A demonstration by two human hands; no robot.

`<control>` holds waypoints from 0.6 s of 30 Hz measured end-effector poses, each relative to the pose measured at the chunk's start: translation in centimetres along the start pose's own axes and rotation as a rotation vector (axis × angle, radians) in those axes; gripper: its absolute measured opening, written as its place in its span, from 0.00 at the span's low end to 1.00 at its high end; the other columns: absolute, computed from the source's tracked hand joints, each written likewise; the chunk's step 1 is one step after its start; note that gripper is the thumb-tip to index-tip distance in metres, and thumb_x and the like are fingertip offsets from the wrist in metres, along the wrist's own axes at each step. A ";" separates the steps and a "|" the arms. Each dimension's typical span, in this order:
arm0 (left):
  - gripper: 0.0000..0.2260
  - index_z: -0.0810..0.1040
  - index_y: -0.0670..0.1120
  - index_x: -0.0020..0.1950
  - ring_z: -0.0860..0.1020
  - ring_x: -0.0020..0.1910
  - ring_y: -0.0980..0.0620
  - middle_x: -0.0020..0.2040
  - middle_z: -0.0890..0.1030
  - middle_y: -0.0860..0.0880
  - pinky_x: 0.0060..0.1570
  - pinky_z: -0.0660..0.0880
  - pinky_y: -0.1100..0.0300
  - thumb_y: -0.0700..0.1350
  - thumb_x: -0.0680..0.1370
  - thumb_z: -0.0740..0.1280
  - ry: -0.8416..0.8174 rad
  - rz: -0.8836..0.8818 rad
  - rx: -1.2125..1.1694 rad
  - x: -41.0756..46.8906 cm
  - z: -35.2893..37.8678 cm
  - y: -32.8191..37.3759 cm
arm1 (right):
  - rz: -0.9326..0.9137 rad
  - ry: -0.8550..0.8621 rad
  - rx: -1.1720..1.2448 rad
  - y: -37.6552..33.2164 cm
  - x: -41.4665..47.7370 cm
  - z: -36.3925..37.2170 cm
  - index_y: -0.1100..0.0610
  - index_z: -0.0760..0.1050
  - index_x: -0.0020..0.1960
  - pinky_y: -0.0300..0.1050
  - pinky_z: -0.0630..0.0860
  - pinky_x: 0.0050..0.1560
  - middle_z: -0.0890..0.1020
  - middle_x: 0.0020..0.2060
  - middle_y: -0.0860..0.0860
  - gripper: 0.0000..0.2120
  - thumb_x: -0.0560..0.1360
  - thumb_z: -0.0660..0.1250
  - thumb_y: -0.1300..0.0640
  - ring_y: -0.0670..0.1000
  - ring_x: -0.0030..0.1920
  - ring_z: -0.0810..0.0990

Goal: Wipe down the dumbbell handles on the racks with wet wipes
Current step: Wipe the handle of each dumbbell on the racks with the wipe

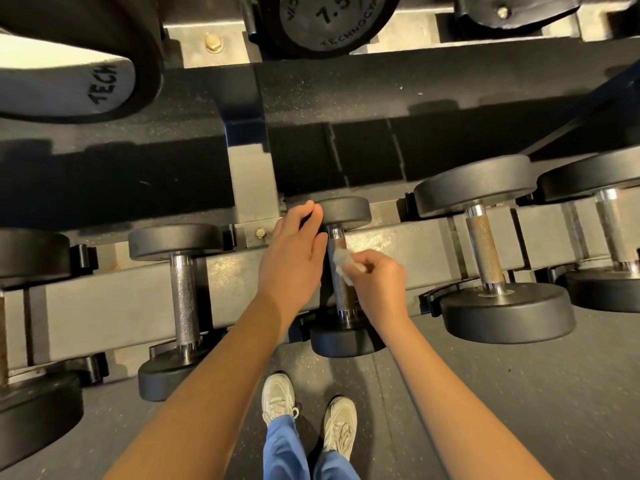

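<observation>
A small black dumbbell (346,209) lies across the lower grey rack (114,306) in the middle of the view. Its knurled steel handle (341,292) runs toward me. My left hand (291,251) rests on the dumbbell's far head, fingers curled over its edge. My right hand (377,278) pinches a crumpled white wet wipe (343,259) against the upper part of the handle. The near head sits below my wrists, partly hidden.
More dumbbells lie on the same rack: one to the left (183,296), a larger one with a rusty handle to the right (485,251), another at the far right (613,230). An upper shelf holds a 7.5 dumbbell (332,19). My shoes (308,417) stand on dark rubber floor.
</observation>
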State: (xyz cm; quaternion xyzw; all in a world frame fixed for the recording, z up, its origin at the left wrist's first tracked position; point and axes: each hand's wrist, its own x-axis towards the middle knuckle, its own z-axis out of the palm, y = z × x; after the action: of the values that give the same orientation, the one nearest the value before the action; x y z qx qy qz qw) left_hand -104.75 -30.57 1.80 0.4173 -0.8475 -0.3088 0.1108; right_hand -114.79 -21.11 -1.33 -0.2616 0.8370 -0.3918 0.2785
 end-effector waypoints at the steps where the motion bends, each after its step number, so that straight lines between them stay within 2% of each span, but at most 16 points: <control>1: 0.21 0.61 0.49 0.76 0.61 0.70 0.56 0.73 0.62 0.54 0.58 0.62 0.67 0.47 0.83 0.56 -0.001 0.005 0.009 0.0 0.0 0.0 | 0.015 0.010 0.041 -0.2 0.3 0.2 0.60 0.78 0.37 0.34 0.69 0.33 0.79 0.33 0.52 0.07 0.74 0.70 0.61 0.46 0.33 0.73; 3: 0.21 0.61 0.49 0.76 0.61 0.70 0.56 0.73 0.62 0.54 0.58 0.63 0.67 0.47 0.83 0.56 -0.006 0.014 0.032 0.0 0.0 -0.1 | 0.009 0.004 0.039 -0.1 -0.1 0.3 0.58 0.76 0.37 0.32 0.68 0.33 0.77 0.32 0.48 0.07 0.73 0.70 0.62 0.45 0.33 0.72; 6: 0.21 0.61 0.48 0.76 0.59 0.72 0.54 0.73 0.62 0.52 0.62 0.60 0.65 0.48 0.82 0.56 -0.015 0.009 0.060 0.0 0.1 0.1 | -0.023 -0.088 -0.121 1.6 -1.9 -0.5 0.57 0.76 0.37 0.26 0.66 0.35 0.70 0.30 0.42 0.08 0.70 0.71 0.68 0.43 0.33 0.69; 9: 0.22 0.61 0.47 0.76 0.59 0.72 0.53 0.73 0.62 0.51 0.70 0.62 0.59 0.49 0.82 0.56 -0.025 -0.020 0.071 0.0 0.1 0.7 | 0.006 -0.195 -0.239 2.6 -2.4 -1.2 0.58 0.79 0.40 0.26 0.65 0.35 0.76 0.34 0.47 0.05 0.70 0.70 0.68 0.47 0.38 0.73; 11: 0.21 0.63 0.46 0.75 0.60 0.71 0.52 0.72 0.63 0.50 0.70 0.64 0.54 0.49 0.82 0.56 -0.028 -0.010 0.079 -0.1 -0.1 1.1 | -0.085 -0.142 -0.327 2.3 -2.1 -1.6 0.61 0.81 0.44 0.26 0.64 0.36 0.79 0.40 0.50 0.06 0.70 0.68 0.69 0.47 0.41 0.75; 13: 0.19 0.68 0.45 0.72 0.63 0.69 0.52 0.69 0.67 0.49 0.69 0.64 0.55 0.48 0.83 0.56 -0.024 0.033 0.074 -0.1 -0.3 1.5 | -0.149 -0.017 -0.305 2.0 -1.7 -2.2 0.62 0.81 0.45 0.27 0.64 0.37 0.80 0.40 0.51 0.06 0.70 0.69 0.69 0.49 0.40 0.76; 18: 0.16 0.71 0.47 0.70 0.63 0.65 0.54 0.64 0.71 0.52 0.64 0.61 0.62 0.47 0.83 0.56 -0.024 0.120 0.043 0.5 -0.2 3.0 | -0.086 0.196 -0.180 2.1 -0.9 -6.6 0.59 0.81 0.47 0.30 0.69 0.38 0.81 0.40 0.50 0.05 0.71 0.71 0.64 0.47 0.40 0.77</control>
State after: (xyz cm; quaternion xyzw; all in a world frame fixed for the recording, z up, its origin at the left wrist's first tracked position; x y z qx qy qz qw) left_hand -106.94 -29.68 3.81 0.3643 -0.8786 -0.2884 0.1102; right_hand -119.00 -16.01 0.78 -0.2815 0.8800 -0.3503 0.1535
